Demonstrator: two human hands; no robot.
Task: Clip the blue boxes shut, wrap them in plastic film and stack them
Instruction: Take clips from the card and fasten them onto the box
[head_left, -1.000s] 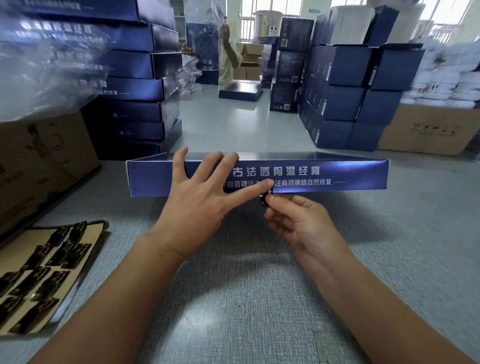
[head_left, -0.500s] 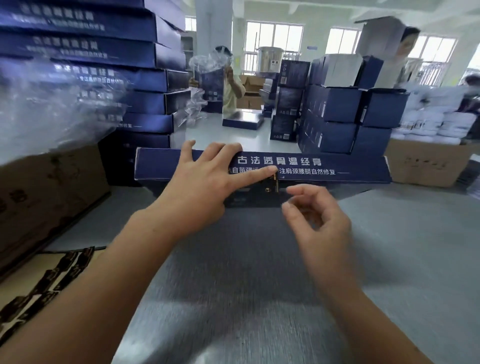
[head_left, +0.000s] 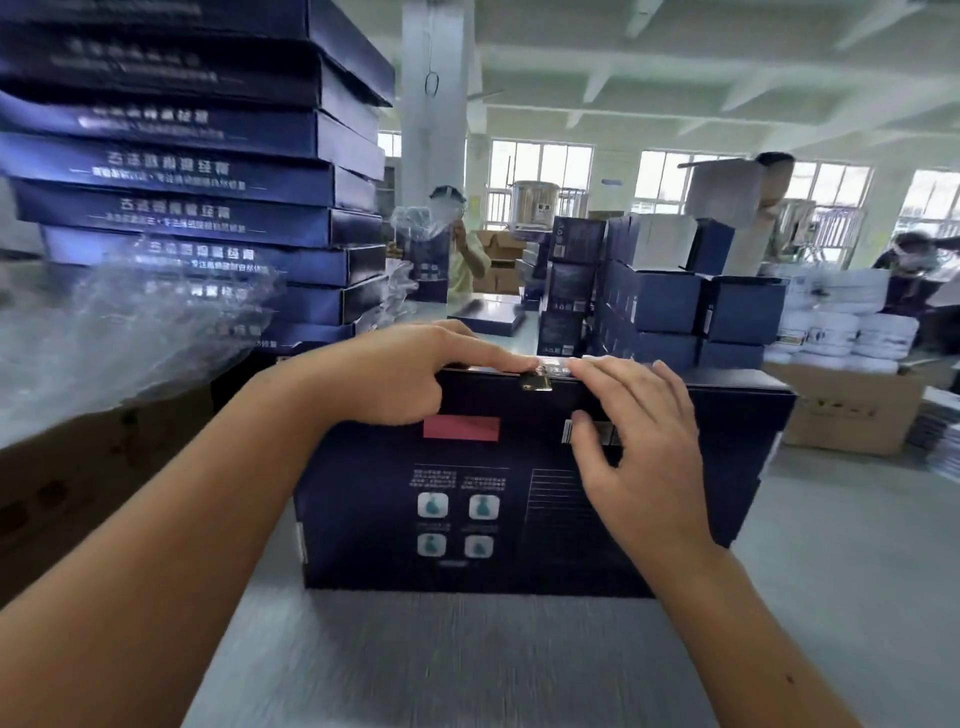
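Both hands meet at the top edge of a box (head_left: 519, 493) standing on edge on the grey surface (head_left: 467, 665).
Left of the box are crumpled film (head_left: 119, 332) and a stack (head_left: 197, 171) with upside-down white print. The left hand (head_left: 384, 374) grips the box's top edge, fingers curled, index stretched to the gold clip (head_left: 537, 383). Right of the clip, the right hand (head_left: 639, 441) lies flat, fingers spread. The box face shows a red patch (head_left: 461, 428) and blurred small print.
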